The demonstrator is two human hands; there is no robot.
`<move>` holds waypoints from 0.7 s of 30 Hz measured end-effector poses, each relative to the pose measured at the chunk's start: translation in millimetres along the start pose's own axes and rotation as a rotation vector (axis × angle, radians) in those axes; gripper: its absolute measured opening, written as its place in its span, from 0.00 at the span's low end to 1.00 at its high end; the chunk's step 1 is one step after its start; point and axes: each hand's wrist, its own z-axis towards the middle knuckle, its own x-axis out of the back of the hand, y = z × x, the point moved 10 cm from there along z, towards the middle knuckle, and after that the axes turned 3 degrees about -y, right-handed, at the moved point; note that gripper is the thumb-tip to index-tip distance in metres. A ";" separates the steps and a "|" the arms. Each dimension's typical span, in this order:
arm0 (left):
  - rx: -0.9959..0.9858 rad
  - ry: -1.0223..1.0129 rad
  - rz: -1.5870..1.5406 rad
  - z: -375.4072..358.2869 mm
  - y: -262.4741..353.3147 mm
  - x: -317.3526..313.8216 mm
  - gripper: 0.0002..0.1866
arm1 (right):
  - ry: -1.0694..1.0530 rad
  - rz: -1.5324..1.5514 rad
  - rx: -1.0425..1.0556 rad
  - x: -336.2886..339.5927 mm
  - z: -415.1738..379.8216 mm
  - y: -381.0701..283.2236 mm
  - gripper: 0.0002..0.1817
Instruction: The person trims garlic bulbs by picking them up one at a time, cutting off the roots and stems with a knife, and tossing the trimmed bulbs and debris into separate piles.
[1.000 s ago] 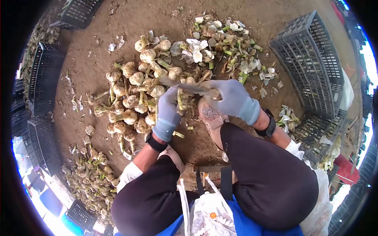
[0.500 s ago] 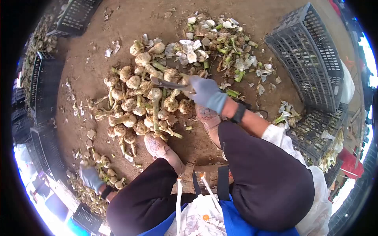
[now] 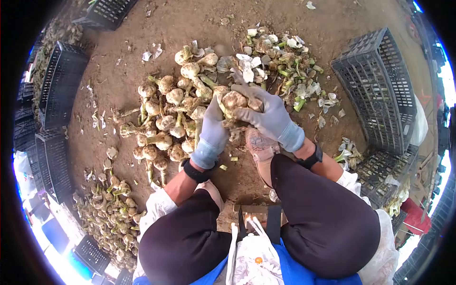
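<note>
Lap: white cloth [image 3: 247, 273] lay between my knees, a small orange thing [image 3: 258, 260] on it and blue fabric [image 3: 289, 261] around it.
Legs: my dark trousers [image 3: 327, 213] covered both bent knees, spread apart.
Shoes: the right shoe [image 3: 261, 149] pointed forward, below my right hand; the left shoe [image 3: 210, 192] was partly hidden behind my left forearm.
Left hand: gloved, my left hand [image 3: 212, 133] was closed against the near left side of a garlic bulb [image 3: 234, 99].
Right hand: also gloved, my right hand [image 3: 273, 116] gripped the bulb from the right, thumb below and fingers above. I could not tell whether it held a tool too.
Hands together: they met at that bulb, both clamped on it.
Garlic bulb: it sat between my hands, raised in front of the right shoe, dirt on its pale skin.
Main heap: garlic with stalks [image 3: 164, 123] lay loosely piled on the dirt floor [image 3: 190, 23], beyond and left of my left hand.
Trimmings: cut stalks and papery skins [image 3: 289, 66] were scattered beyond my right hand.
Side pile: more garlic [image 3: 109, 209] spread beyond my left knee.
Right crate: a black crate [image 3: 377, 88] stood tilted beyond the trimmings' right side.
Left crates: dark plastic crates [image 3: 61, 83] lined the far left edge.
</note>
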 end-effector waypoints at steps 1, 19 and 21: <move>-0.003 -0.001 -0.001 -0.9 -0.7 1.9 0.21 | 0.025 -0.194 0.197 4.5 0.7 -14.3 0.24; -0.006 0.224 0.946 -41.5 -35.8 77.6 0.25 | -0.135 -0.743 0.211 -4.2 -26.8 -19.0 0.18; -0.170 -0.019 1.207 -37.1 -12.4 24.6 0.22 | -0.153 -0.808 0.218 -10.6 -25.4 -27.3 0.16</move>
